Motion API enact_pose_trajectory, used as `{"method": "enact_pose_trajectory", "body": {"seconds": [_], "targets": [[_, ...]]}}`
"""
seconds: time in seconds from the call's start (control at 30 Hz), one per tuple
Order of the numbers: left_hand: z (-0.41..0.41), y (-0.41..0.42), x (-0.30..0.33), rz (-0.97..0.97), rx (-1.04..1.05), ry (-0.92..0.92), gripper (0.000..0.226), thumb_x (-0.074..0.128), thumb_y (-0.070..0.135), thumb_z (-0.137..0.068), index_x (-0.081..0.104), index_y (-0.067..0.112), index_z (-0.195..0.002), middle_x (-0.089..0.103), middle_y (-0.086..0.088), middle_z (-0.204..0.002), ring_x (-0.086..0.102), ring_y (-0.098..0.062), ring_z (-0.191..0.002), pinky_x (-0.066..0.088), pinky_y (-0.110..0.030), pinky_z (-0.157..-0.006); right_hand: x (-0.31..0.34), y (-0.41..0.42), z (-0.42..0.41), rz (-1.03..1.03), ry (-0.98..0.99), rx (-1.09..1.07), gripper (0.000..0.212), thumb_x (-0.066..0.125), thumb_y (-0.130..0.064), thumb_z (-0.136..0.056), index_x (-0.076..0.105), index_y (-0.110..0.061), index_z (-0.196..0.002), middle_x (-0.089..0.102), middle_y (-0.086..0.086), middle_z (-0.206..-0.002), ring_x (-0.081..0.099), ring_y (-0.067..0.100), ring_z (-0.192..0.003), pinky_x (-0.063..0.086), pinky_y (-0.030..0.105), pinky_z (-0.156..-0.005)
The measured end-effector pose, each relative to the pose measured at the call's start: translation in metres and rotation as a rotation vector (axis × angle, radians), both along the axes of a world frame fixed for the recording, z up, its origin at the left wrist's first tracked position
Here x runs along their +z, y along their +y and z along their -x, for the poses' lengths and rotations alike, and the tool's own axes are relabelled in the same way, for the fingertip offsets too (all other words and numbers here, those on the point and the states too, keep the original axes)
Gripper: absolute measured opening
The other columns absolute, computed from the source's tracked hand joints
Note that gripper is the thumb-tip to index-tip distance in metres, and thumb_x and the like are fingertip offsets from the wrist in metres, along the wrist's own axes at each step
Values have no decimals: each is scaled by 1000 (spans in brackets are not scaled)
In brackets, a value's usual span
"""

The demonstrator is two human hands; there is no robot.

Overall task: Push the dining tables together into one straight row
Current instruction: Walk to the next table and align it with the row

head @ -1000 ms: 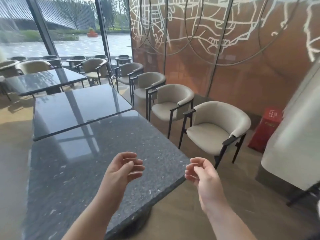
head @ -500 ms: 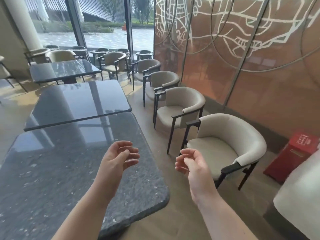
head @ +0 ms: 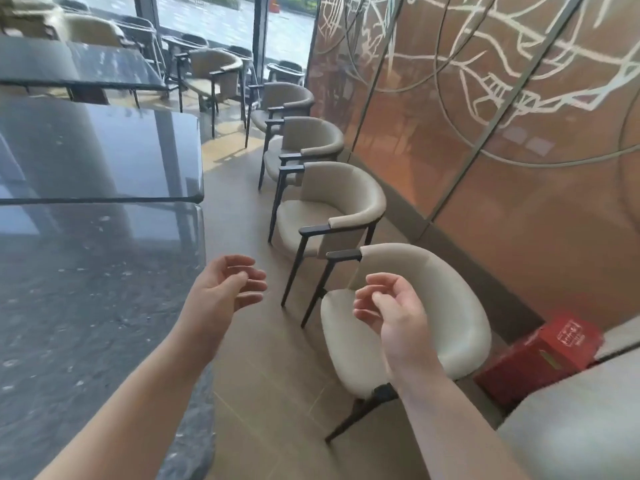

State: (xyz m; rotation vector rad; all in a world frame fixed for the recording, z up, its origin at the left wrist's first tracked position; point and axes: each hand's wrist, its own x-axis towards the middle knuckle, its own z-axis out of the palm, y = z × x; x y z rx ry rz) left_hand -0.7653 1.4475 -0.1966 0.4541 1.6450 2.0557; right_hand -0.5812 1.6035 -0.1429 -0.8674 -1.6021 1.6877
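- Left hand (head: 221, 296): hanging in the air past the near table's (head: 86, 306) right edge, fingers loosely curled, gripping nothing.
- Right hand (head: 391, 313): hovering over the nearest chair (head: 446, 306), likewise loose and empty.
- Tables: near table lying against the middle table (head: 97, 150), edges looking roughly flush; far table (head: 76, 67) standing apart beyond a gap.
- Risk: pushing from one corner is likely skewing the row.
- Risk: a sliding stone top may be pinching fingers at the seam.
- Risk: chairs are crowding the aisle, inviting a snag.
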Motion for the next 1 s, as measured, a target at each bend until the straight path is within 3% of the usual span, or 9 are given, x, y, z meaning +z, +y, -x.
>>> {"method": "enact_pose_trajectory", "body": {"seconds": [0.27, 0.53, 0.63, 0.77, 1.0], "targets": [[-4, 127, 11, 18, 4, 33, 26, 40, -2, -103, 62, 12, -109, 73, -5, -90, 71, -25, -86, 58, -45, -84, -5, 142, -20, 60, 87, -46, 26, 44, -8, -88, 65, -13, -103, 68, 3, -82, 65, 17, -77, 55, 29, -74], [-11, 141, -14, 37, 331, 9, 20, 47, 7, -97, 62, 14, -108, 74, -4, -92, 72, -26, -88, 57, -39, -76, -23, 227, 28, 113, 75, 281, 28, 41, -2, -89, 65, -11, -102, 68, 3, -81, 64, 19, -77, 55, 34, -73], [-17, 128, -16, 63, 441, -9, 24, 50, 17, -88, 62, 13, -109, 73, -8, -94, 72, -24, -86, 57, -34, -73, -30, 232, 63, 144, 66, 361, 29, 40, 0, -90, 64, -11, -102, 70, 1, -78, 65, 17, -75, 56, 30, -72], [-9, 85, -15, 33, 632, -3, 21, 46, 6, -95, 61, 12, -108, 74, -3, -88, 71, -21, -82, 58, -31, -71, -43, 203, 124, 204, 25, 561, 27, 41, 1, -93, 63, -10, -104, 70, 2, -79, 67, 17, -74, 57, 28, -69], [62, 10, -33, -7, 809, -5, 23, 50, 15, -89, 66, 16, -105, 75, -8, -95, 72, -25, -87, 59, -33, -73, -57, 142, 237, 143, -56, 732, 27, 40, 3, -96, 62, -8, -106, 70, 3, -81, 66, 18, -75, 59, 31, -73]]}}
